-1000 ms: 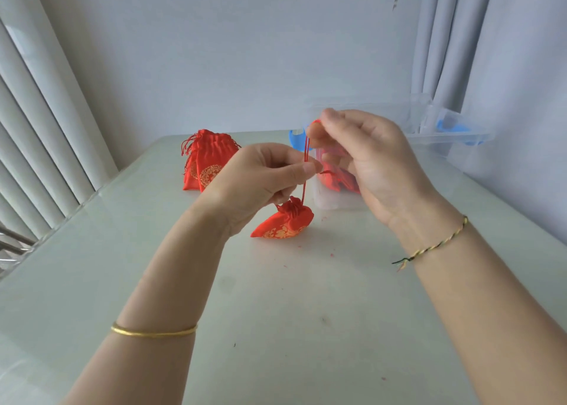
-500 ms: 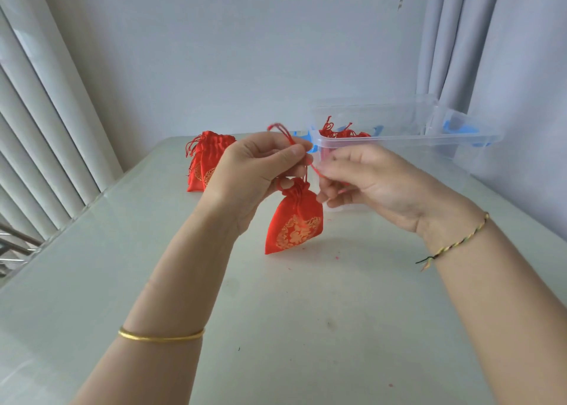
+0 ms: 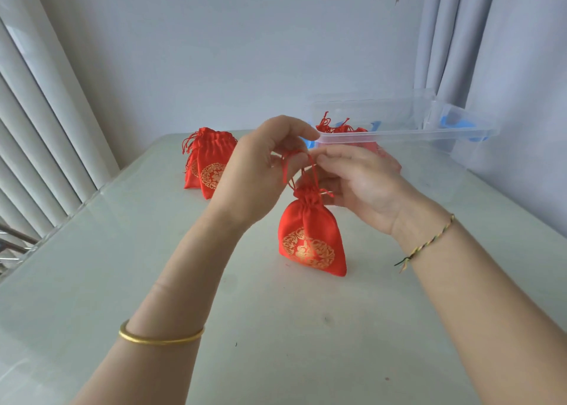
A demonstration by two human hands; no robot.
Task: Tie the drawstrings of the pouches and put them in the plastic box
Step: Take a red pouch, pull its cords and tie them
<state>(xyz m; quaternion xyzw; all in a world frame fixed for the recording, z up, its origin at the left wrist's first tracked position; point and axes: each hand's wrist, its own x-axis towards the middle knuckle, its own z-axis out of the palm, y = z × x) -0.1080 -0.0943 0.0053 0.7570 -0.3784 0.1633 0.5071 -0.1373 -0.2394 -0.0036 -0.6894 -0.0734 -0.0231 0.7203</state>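
Single head-worn view, forward and down, close over the table [image 3: 291,328]

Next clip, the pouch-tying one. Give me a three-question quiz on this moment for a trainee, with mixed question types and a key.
1. True or false: the red pouch between the hands already lies inside the clear plastic box.
2. What do the fingers of the left hand and the right hand pinch? A) the pouch's drawstring B) the box rim C) a pair of scissors
3. Fill in: the pile of other red pouches stands on the table to the ___ of the pouch being tied.
Key: 1 false; 2 A; 3 left.
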